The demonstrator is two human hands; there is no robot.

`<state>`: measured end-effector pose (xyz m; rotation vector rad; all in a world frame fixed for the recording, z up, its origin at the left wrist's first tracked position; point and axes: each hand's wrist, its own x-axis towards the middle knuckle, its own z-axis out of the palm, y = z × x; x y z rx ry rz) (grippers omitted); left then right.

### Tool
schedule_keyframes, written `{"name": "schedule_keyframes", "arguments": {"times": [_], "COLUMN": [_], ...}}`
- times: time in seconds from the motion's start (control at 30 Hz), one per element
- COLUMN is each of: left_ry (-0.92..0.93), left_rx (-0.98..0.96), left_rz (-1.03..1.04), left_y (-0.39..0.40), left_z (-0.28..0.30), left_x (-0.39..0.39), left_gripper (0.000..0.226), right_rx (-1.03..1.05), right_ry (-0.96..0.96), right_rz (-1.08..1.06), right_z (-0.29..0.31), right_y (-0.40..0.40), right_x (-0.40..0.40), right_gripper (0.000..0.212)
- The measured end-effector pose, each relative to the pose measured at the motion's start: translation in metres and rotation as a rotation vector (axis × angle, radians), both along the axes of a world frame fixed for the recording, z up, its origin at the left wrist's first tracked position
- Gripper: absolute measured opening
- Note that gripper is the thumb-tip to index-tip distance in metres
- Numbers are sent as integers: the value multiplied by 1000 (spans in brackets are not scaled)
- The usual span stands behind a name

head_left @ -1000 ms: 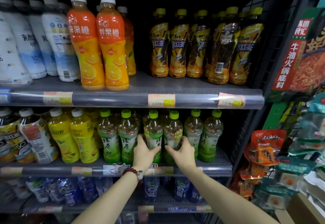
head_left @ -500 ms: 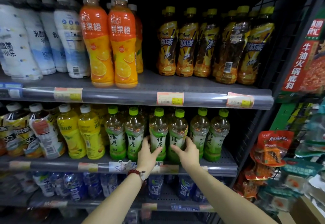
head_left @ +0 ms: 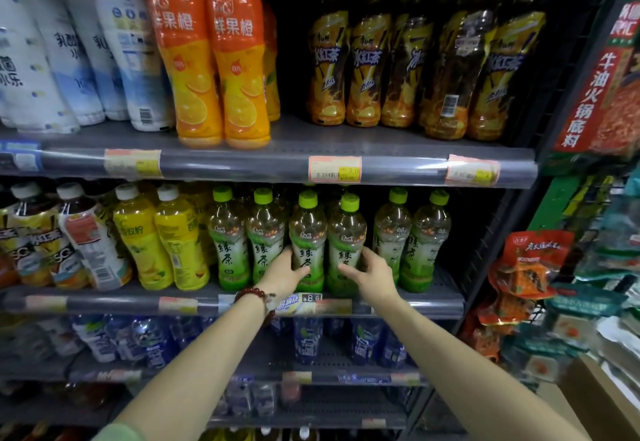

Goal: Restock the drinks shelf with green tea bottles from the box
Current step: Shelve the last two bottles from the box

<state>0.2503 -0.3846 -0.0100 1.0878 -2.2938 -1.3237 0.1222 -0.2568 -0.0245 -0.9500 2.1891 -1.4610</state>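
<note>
Several green tea bottles with green caps stand in a row on the middle shelf (head_left: 440, 296). My left hand (head_left: 284, 276) grips the lower body of one bottle (head_left: 306, 232) near the front edge. My right hand (head_left: 374, 276) grips the bottle beside it (head_left: 347, 236) the same way. Two more green tea bottles (head_left: 228, 236) stand to the left of my hands, and another pair (head_left: 412, 236) to the right. A red bead bracelet (head_left: 254, 293) circles my left wrist. No box is in view.
Yellow lemon tea bottles (head_left: 159, 239) stand left of the green tea. The upper shelf holds orange juice (head_left: 211, 59), iced black tea (head_left: 408, 59) and white bottles. Blue water bottles (head_left: 308, 340) fill the shelf below. Snack packets (head_left: 530, 267) hang on a rack at right.
The view has drifted so the shelves appear lower and further right. Both hands stay on the same two green tea bottles, now a little closer to the shelf's front edge.
</note>
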Motion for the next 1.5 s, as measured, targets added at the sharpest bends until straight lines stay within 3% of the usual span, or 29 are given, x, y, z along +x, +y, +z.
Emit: {"name": "schedule_keyframes", "arguments": {"times": [0.23,0.53,0.63,0.83,1.03,1.27,1.37,1.5], "left_ry": [-35,-390,-436,-409,-341,-302,-278,-175], "left_rx": [-45,-452,-521,-386,-396,-343,-294,-147], "left_rz": [-26,76,72,-46,-85,39,101,112], "left_y": [0,18,33,80,112,126,126,119], "left_z": [-2,21,30,37,41,31,26,18], "left_x": [1,-1,-4,-38,-77,-114,-118,-123], "left_gripper": [56,19,22,27,25,35,19,69], "right_rx": [62,189,234,294,338,336,322,262], "right_ry": [-26,96,182,248,295,309,323,218], "right_rz": [9,-9,33,139,102,6,-73,-76], "right_z": [3,11,11,15,23,28,26,22], "right_y": [-2,2,11,40,82,110,111,103], "right_x": [1,7,2,-21,-60,-102,-109,-113], "right_gripper": [46,42,46,45,34,26,23,60]}}
